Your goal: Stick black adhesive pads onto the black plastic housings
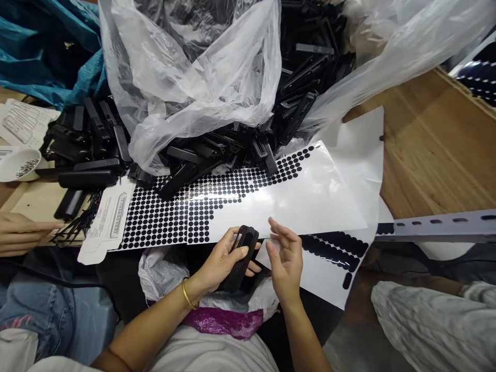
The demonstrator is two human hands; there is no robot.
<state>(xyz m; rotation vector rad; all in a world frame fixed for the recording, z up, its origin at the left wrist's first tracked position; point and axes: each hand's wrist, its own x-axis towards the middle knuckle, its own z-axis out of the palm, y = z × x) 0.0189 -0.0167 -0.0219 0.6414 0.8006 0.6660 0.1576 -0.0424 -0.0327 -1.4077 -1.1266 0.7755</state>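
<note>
A black textured plastic part (241, 261) is gripped in my left hand (222, 261), thumb on top and fingers beneath. Beside it on the right, my right hand (285, 261) is raised with its fingers apart, and nothing shows between them. Just beyond my hands lies a white sheet (271, 209) with rows of black round stickers (155, 217) on its left part. Many black parts (197, 155) are heaped along the sheet's far edge. A second sheet with black oblong stickers (333, 250) sticks out to the right of my right hand.
Clear plastic bags (194, 88) cover part of the heap. At the left are a white bowl of small metal pieces (27, 168), a printed card (106, 222) and another person's hand (27, 232). A wooden board (434, 150) and a perforated metal rail (442, 223) are at the right.
</note>
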